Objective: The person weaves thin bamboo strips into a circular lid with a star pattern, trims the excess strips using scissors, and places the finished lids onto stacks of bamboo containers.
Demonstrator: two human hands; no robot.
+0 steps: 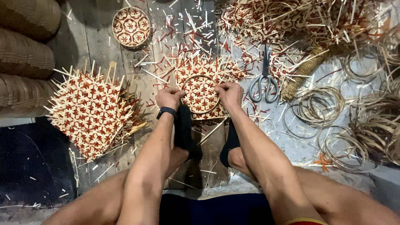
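I see both hands, left (168,98) and right (230,94), closed on the hoop (200,94) over the woven mat (208,68); scissors (264,81) lie just right.

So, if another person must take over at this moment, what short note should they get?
Left hand: pinches the left edge of the ring.
Right hand: pinches the ring's right edge.
The ring lies on a woven mat, on the floor between both feet.
Done: one round tray at top left looks finished; a stack of mats lies at left.
Left: this mat's strip ends stick out past the ring, untrimmed.
Scissors lie right of the mat; spare rings farther right.
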